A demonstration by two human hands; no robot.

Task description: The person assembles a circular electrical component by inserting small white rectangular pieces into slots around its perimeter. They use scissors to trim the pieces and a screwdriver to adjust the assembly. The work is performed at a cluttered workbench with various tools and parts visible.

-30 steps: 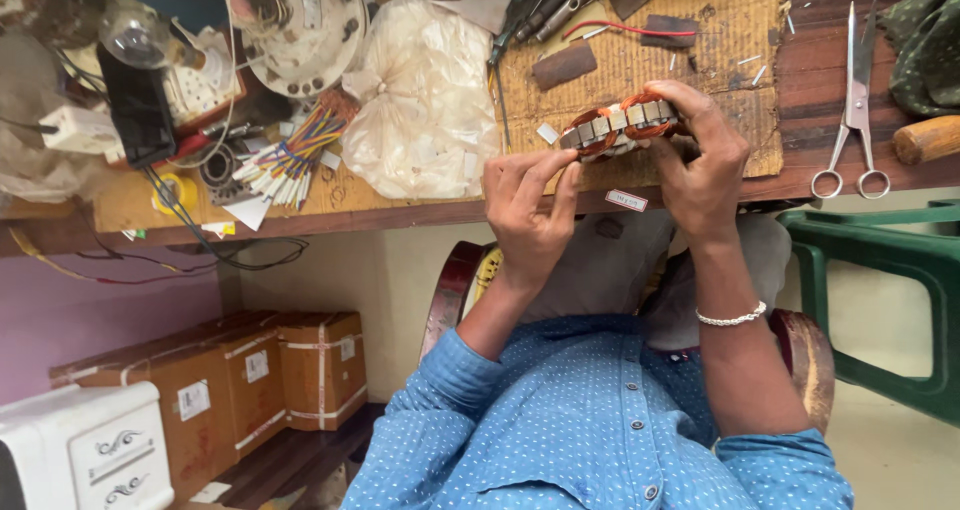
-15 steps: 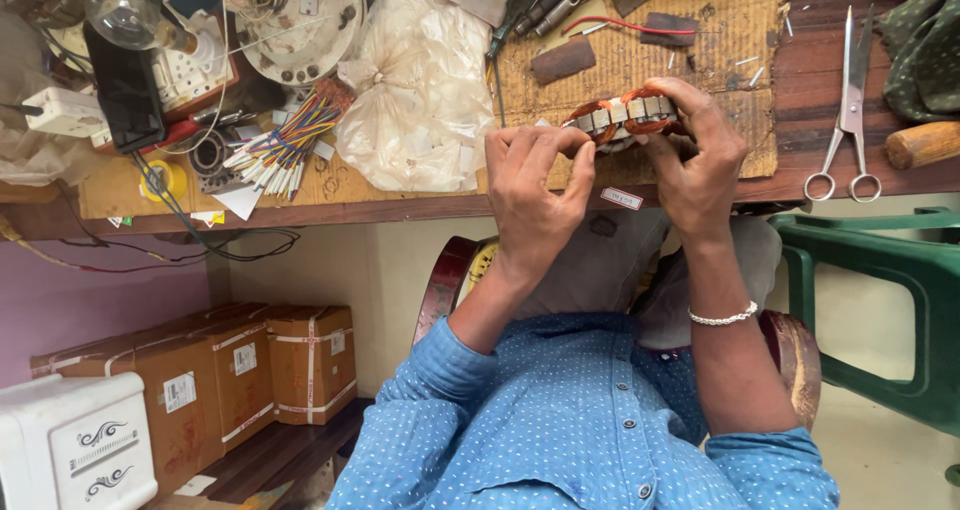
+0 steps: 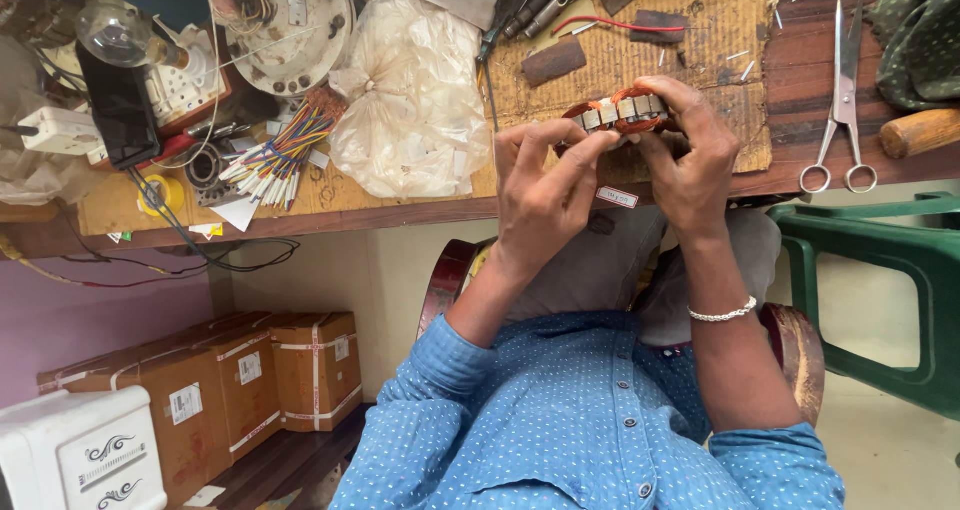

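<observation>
Both hands gripped stator [image 3: 622, 113] above bench edge: left hand [image 3: 540, 185] pinched its near side, right hand [image 3: 692, 160] clasped far side. Scissors [image 3: 838, 100] lay well right.

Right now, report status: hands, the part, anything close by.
Left hand and right hand both grip the copper-wound stator. Held above the cardboard mat. Scissors lie to the right, apart.
</observation>
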